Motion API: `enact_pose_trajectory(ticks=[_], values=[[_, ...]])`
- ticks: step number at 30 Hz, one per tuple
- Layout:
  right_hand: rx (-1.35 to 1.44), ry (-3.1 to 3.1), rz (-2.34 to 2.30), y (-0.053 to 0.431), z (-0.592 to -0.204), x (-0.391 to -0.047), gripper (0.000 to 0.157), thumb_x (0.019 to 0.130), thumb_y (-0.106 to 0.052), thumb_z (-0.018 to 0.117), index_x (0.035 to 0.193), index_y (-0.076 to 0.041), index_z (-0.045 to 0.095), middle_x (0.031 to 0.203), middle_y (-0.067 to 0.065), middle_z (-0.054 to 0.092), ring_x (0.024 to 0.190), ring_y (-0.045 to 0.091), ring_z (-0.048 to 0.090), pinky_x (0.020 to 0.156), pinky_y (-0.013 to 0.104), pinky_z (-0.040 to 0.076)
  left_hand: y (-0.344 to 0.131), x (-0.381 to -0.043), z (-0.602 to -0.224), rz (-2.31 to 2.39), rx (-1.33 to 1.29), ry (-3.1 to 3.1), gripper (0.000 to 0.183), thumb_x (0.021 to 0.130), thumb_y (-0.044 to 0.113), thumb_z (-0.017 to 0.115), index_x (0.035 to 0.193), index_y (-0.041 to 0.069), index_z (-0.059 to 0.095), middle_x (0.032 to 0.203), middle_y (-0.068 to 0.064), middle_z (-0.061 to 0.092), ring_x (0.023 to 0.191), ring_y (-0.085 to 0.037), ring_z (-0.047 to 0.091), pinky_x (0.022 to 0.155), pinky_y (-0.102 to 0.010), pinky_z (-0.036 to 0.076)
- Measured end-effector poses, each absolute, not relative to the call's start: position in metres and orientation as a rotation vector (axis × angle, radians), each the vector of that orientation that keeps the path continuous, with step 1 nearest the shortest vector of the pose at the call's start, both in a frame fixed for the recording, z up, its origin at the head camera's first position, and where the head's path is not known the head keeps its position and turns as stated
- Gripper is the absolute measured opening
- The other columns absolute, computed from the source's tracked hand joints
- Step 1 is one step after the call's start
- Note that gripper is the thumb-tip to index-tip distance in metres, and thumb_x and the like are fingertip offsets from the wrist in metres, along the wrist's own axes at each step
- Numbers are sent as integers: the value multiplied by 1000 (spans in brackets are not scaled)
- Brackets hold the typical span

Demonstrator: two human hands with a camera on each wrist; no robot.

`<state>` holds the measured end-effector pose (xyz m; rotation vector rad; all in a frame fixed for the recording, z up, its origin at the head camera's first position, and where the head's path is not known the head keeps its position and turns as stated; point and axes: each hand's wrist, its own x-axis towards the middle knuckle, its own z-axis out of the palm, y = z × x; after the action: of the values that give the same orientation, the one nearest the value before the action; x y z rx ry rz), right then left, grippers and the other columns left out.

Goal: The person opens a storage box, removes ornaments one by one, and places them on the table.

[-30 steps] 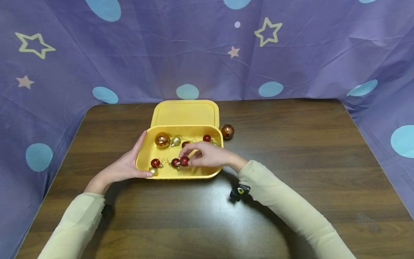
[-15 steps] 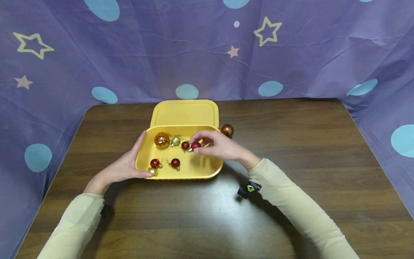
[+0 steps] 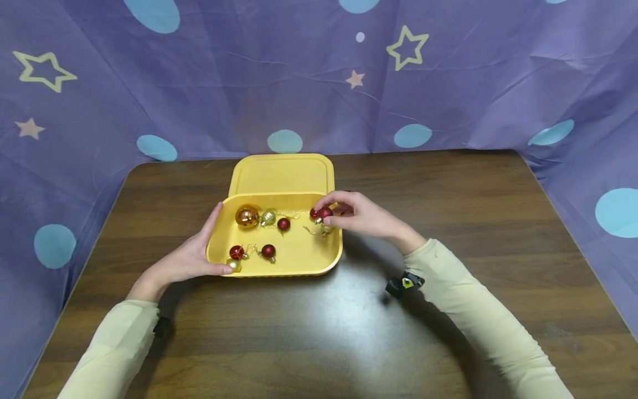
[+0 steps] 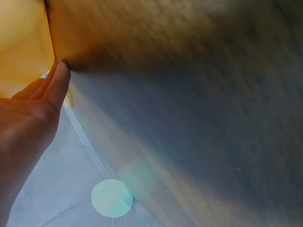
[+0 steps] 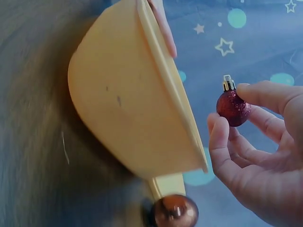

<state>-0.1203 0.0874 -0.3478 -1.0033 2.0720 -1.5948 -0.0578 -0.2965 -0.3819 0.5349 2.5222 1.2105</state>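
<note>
My left hand (image 3: 184, 260) grips the left end of a yellow plastic box (image 3: 299, 271), thumb at the front corner and fingers along the side. My right hand (image 3: 369, 219) pinches a glittery dark red Christmas bauble (image 5: 233, 109) between thumb and fingers, over the box's right end in the head view. A small red bauble (image 3: 313, 214) and a gold one (image 3: 327, 229) show beside it there. Further left in the box are a large copper bauble (image 3: 247, 216), a gold bauble (image 3: 268, 216) and several red ones, with a pale gold one (image 3: 233, 265) by my left thumb.
The yellow lid (image 3: 283, 173) lies behind the box. Another large copper bauble (image 5: 175, 211) stands outside the box's right end, mostly hidden by my right hand in the head view. A purple patterned cloth (image 3: 319, 83) hangs behind the wooden table (image 3: 279, 332).
My right hand has carried the red bauble from the front middle of the box to its right end. The left hand keeps its place on the box.
</note>
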Motion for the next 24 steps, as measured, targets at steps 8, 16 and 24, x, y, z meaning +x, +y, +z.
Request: enact_pose_trajectory(ticks=[8,16,24], values=[[-982,2170,-1557,111,-352,-125,26,89,4,64,115,4,63,107,15,65,95,26,59,86,40,48,-298,-57,-383,1209,532,2526,129,73,15,85,153,35,-13,159,-18,-1,137,-40,17,104,-19,19],[-911,2201,-1568,137,-361,-133,27,90,4,62,117,6,61,111,19,63,96,32,61,83,34,50,-299,-58,-385,1222,538,2508,129,73,14,85,153,32,-15,159,-18,-3,138,-39,14,107,-23,18],[-818,2303,-1523,158,-374,-148,40,88,8,61,127,8,52,114,22,61,101,34,58,90,42,46,-298,-58,-383,1220,540,2511,129,74,14,85,154,27,-15,159,-18,-3,138,-40,14,106,-21,18]])
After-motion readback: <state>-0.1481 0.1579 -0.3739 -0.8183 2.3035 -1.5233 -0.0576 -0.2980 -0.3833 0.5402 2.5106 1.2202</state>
